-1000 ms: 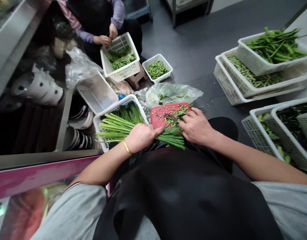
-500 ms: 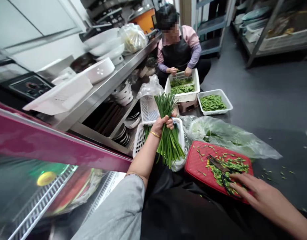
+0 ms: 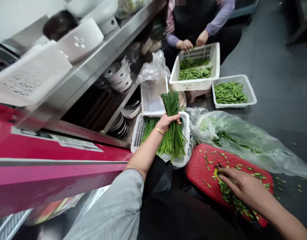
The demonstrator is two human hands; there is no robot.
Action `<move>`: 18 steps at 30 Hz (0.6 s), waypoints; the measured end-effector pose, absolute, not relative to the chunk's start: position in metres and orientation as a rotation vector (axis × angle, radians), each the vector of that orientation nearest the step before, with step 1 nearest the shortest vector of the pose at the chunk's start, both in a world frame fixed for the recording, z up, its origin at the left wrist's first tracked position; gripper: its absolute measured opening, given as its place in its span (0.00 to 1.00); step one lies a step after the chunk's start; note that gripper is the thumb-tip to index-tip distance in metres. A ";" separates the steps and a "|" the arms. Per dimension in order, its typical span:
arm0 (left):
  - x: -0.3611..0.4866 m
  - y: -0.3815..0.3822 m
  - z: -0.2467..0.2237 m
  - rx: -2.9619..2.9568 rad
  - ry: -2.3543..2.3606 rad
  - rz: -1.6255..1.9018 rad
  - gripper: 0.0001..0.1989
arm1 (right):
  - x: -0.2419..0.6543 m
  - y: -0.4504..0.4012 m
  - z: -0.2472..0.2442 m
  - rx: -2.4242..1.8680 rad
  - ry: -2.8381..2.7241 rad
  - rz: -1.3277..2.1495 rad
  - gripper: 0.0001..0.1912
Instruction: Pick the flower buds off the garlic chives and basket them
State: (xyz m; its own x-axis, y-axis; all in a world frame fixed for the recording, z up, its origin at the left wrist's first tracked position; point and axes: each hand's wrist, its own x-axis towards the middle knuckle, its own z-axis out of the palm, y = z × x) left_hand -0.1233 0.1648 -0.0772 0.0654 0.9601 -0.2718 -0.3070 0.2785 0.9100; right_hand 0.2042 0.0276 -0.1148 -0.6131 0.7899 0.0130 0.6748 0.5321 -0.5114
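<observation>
My left hand (image 3: 167, 122) is wrapped round a bunch of green chives (image 3: 170, 141), its thumb stretched across the stems. The bunch lies low over a white plastic basket (image 3: 135, 139), where more chives rest on the left side. My right hand (image 3: 243, 186) is over a red quilted stool top (image 3: 200, 165), its fingers stretched out above scattered green trimmings (image 3: 227, 195). Dark scissors (image 3: 219, 165) lie among the trimmings, mostly hidden beneath that hand.
Across from me a person's hands (image 3: 193, 41) work above a white basket (image 3: 194, 86) of green pods. A white tray (image 3: 234, 105) of pods stands right of it. A clear plastic bag (image 3: 255, 143) spreads beyond the stool. Steel shelving (image 3: 103, 53) with crockery runs along the left.
The bunch of chives has come down into the white basket with my left hand. My right hand has moved forward over the scissors and trimmings. The view has tilted downward.
</observation>
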 end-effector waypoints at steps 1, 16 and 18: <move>-0.131 0.173 -0.081 0.801 1.138 1.111 0.20 | 0.203 0.032 -0.116 -1.237 -2.541 0.683 0.20; -0.235 0.193 -0.202 0.754 2.005 0.689 0.15 | 0.213 0.047 -0.155 -1.303 -2.685 0.886 0.20; -0.203 0.192 -0.228 0.863 1.927 0.640 0.13 | 0.206 0.049 -0.147 -1.326 -2.722 0.961 0.18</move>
